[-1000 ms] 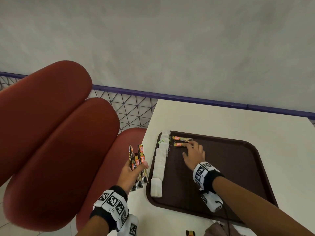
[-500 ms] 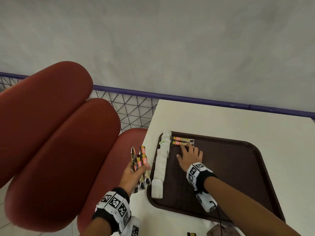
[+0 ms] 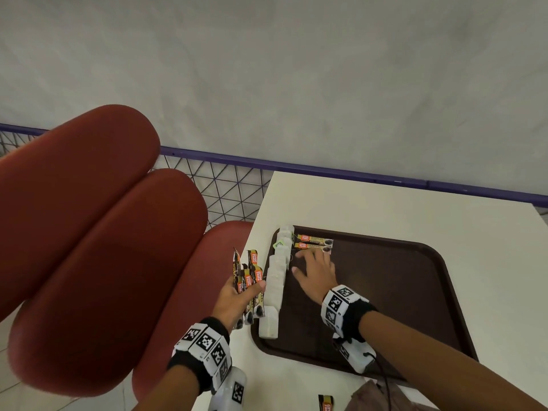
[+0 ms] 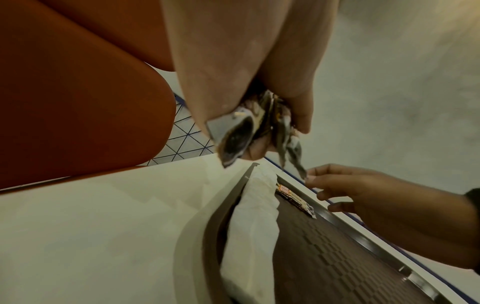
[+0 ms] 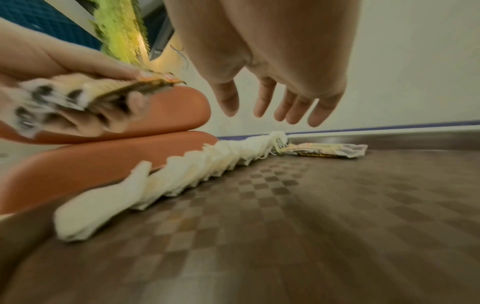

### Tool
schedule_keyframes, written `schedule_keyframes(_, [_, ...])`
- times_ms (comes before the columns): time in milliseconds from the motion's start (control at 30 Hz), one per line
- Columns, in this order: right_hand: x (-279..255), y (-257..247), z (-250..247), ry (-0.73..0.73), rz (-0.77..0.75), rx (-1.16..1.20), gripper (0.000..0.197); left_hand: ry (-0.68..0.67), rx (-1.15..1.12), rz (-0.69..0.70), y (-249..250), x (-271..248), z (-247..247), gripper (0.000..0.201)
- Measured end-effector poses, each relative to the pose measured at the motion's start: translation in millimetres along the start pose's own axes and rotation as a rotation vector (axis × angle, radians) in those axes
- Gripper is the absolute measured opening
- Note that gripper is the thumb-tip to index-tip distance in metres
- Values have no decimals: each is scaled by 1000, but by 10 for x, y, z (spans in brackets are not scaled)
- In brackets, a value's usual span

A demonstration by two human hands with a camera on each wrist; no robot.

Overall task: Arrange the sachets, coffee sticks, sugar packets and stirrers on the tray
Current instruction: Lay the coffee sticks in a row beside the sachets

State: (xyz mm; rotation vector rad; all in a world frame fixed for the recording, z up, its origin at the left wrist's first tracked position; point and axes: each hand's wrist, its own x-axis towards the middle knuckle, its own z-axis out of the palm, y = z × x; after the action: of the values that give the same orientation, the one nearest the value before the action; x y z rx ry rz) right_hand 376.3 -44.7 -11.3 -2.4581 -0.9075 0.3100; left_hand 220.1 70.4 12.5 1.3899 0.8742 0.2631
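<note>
Drawing back from the two laid coffee sticks (image 3: pixel 315 242), my right hand (image 3: pixel 315 269) hovers, fingers (image 5: pixel 283 107) spread empty, while my left hand (image 3: pixel 237 301) grips the spare bunch (image 3: pixel 250 280) ready beside the tray (image 3: pixel 415 292).

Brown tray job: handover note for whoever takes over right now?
Left hand: grips a bundle of orange-and-black coffee sticks, held beside the tray's left edge.
Right hand: open, holding nothing, fingers spread above the dark brown plastic tray.
Done: a row of white sachets lies along the tray's left rim; two coffee sticks on the tray lie side by side at its far left corner.
Left: lay out the held sticks. One more coffee stick lies on the white table, nearer than the tray. No sugar packets or stirrers identifiable in view.
</note>
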Motion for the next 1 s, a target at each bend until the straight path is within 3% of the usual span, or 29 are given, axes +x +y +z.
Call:
schedule_keyframes(167, [-287,-140,-94,-223,-132,412,7,9,0,69,35,-34,72,31])
schedule_keyframes(500, [-635,-179,-139,-392,-68,611,19,-31,-16,103,120,-111,270,26])
schedule_keyframes(800, [-539,-1,-287,-288,122,805,21,-134,16,41,81,-160,254,26])
schedule_keyframes(1000, [-200,351,-492,-66,245,573,23,-98,36,-15,65,-167,135,16])
